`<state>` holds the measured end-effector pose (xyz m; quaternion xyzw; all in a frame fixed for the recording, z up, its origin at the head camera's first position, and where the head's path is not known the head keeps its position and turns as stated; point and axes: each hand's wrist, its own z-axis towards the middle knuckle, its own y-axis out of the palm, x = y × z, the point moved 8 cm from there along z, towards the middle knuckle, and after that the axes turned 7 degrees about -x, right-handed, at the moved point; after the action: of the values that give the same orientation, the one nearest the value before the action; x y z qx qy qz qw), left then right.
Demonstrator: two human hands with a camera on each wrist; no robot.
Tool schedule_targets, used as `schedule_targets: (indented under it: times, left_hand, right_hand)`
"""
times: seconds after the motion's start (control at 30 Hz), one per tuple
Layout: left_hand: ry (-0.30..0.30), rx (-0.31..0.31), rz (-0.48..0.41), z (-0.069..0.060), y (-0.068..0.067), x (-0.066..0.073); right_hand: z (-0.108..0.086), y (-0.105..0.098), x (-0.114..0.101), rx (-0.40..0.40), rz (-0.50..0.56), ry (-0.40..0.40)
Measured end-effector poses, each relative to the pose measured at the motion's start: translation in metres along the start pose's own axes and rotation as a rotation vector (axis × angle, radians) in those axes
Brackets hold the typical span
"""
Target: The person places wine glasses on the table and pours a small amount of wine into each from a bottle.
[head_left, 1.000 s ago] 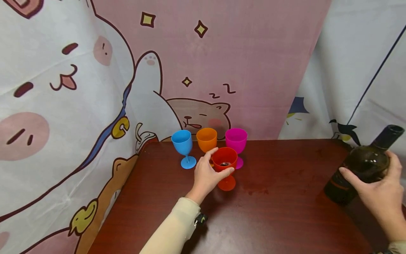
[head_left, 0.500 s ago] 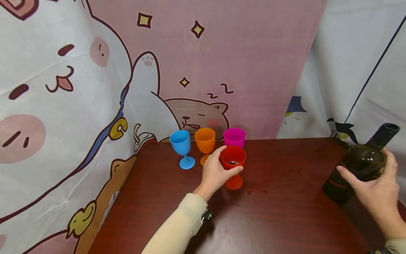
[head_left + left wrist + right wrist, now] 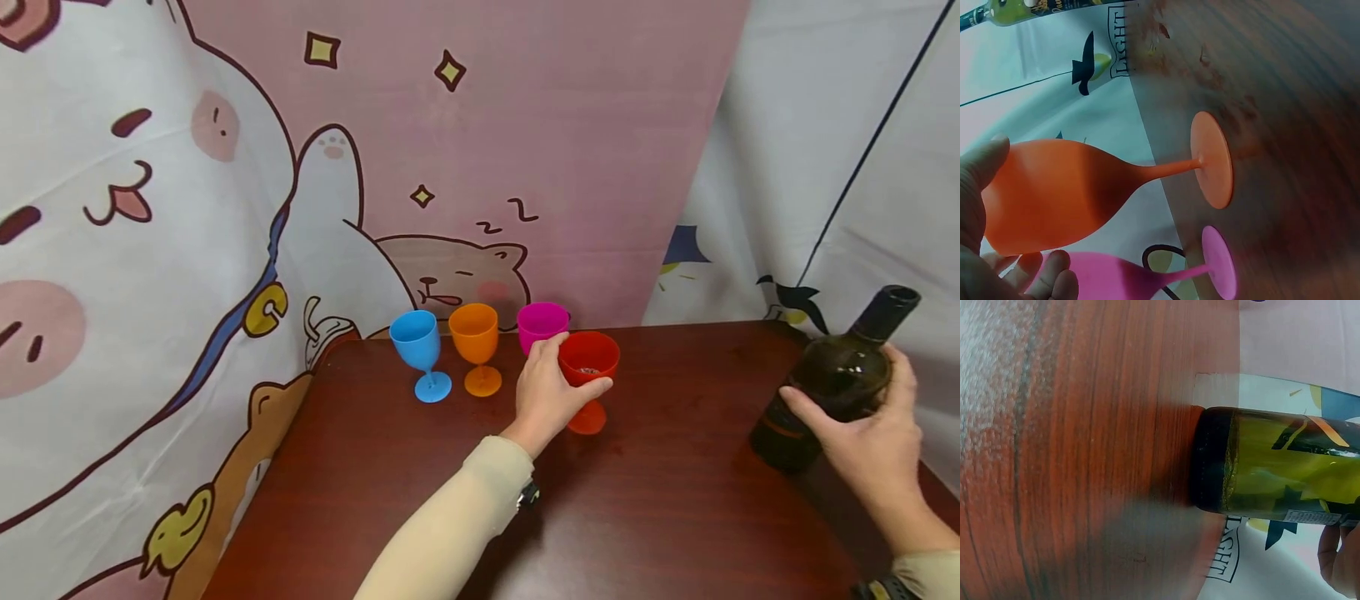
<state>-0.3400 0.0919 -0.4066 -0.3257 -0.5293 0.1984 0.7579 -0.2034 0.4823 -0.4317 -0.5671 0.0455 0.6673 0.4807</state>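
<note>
My left hand (image 3: 546,392) grips the bowl of a red goblet (image 3: 590,354) between thumb and fingers, with a little dark content showing inside. In the left wrist view this goblet (image 3: 1066,194) looks orange-red and upright on its stem; whether its foot touches the table I cannot tell. Just behind and left of it stands a magenta goblet (image 3: 542,322), partly covered by my hand. On the right, my right hand (image 3: 873,433) holds a dark green wine bottle (image 3: 836,375) round its body. Dark liquid shows at the bottom of the bottle (image 3: 1272,465) in the right wrist view.
A blue goblet (image 3: 417,337) and an orange goblet (image 3: 476,333) stand near the back of the brown wooden table (image 3: 660,500). Printed cloth (image 3: 570,150) hangs behind the table's back edge. Cloth also hangs along the left and right sides.
My left hand has carried the red goblet right and slightly back, away from the orange and magenta goblets. The head view has turned a little right. My right hand still holds the bottle.
</note>
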Motion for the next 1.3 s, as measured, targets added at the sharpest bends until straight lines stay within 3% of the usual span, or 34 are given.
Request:
schedule_targets:
  times: [0.13, 0.4, 0.67, 0.83, 0.93, 1.03, 1.17, 1.3]
  left_hand:
    - [-0.010, 0.003, 0.088, 0.008, 0.005, 0.009]
    - [-0.024, -0.053, 0.192, 0.027, 0.021, 0.026]
    - [-0.089, -0.065, 0.236, 0.044, 0.029, 0.029]
    - [-0.107, -0.061, 0.245, 0.047, 0.030, 0.028]
    - [-0.077, -0.070, 0.254, 0.042, 0.029, 0.029]
    - [-0.007, -0.084, 0.269, 0.031, 0.022, 0.030]
    - [0.130, -0.121, 0.300, 0.004, 0.006, 0.028]
    - [0.243, -0.172, 0.382, -0.024, -0.014, 0.010]
  right_hand:
    - [-0.003, -0.001, -0.001, 0.005, 0.002, 0.005]
    - [-0.006, -0.003, -0.002, 0.018, 0.001, 0.002]
    - [-0.006, 0.003, -0.004, 0.009, 0.018, -0.007]
    - [-0.004, 0.005, -0.004, -0.006, 0.014, -0.002]
    - [-0.004, 0.006, -0.003, -0.009, 0.014, 0.004]
    - [-0.004, 0.008, -0.003, -0.013, 0.018, 0.006]
    - [-0.004, 0.011, -0.004, -0.032, 0.025, 0.006]
    - [-0.001, 0.013, -0.002, -0.064, 0.025, 0.027]
